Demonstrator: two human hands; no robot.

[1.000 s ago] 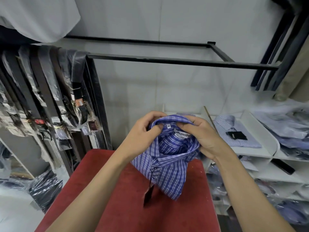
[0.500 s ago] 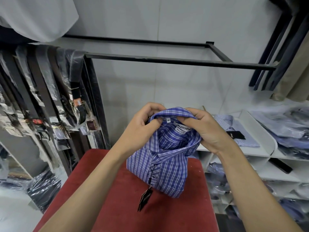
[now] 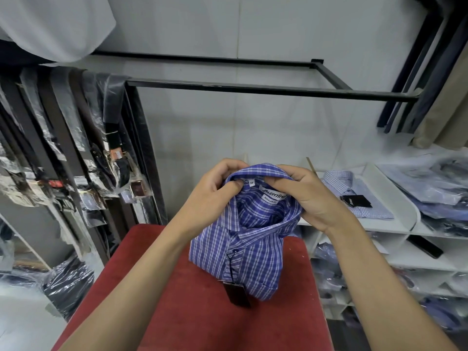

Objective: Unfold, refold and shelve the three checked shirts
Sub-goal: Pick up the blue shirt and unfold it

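The shirt [image 3: 243, 239] stands on the table [image 3: 192, 323], its collar held between both hands. Belts [image 3: 76, 153] hang left; shelves [image 3: 395, 224] stand right, a second shirt [image 3: 354, 196] lying on top.

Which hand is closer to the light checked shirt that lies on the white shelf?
Right. The right hand grips the blue shirt's collar just beside the light checked shirt on the shelf; the left hand is farther away.

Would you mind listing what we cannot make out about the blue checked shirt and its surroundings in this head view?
- Blue checked shirt: its back and sleeves are folded under.
- Black hang tag: print too small.
- Left hand and right hand: fingertips hidden by the collar.
- Bagged shirts: patterns blurred by plastic.
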